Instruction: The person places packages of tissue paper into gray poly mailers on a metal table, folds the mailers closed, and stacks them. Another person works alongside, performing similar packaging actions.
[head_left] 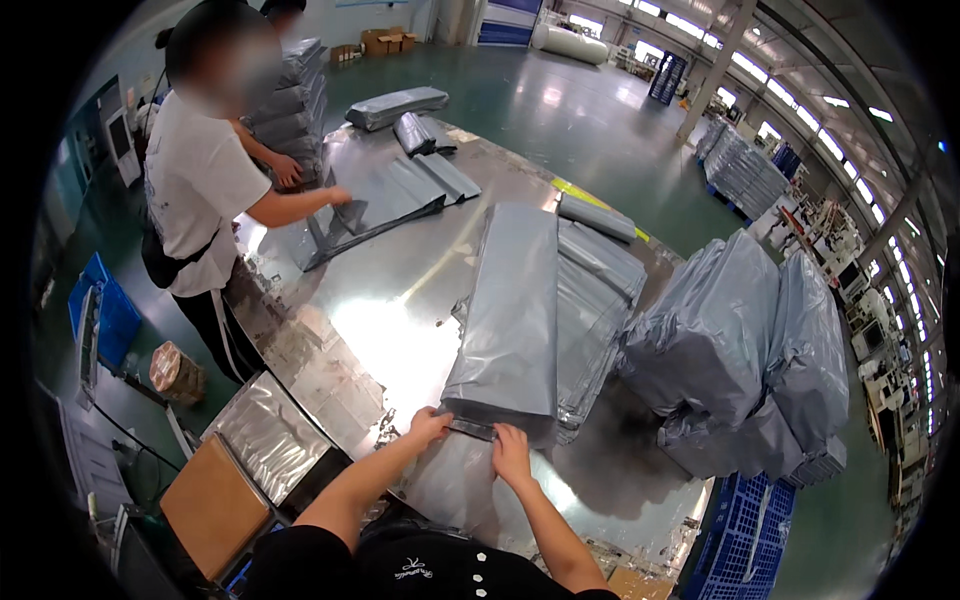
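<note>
Grey film bundle (505,300) lies folded on the metal table (420,262), its near edge pinched by the fingers of your left hand (430,425) and right hand (511,452), above a translucent sheet (450,485). Folding looks done; that near end seems unfinished. Flat grey sheets (595,310) lie on the table too. Right of the table, apparently finished bundles (715,330) pile over a blue pallet (755,530). Left of it stands a blue crate (105,310), contents unclear; beyond it, cardboard boxes (388,40), contents hidden.
</note>
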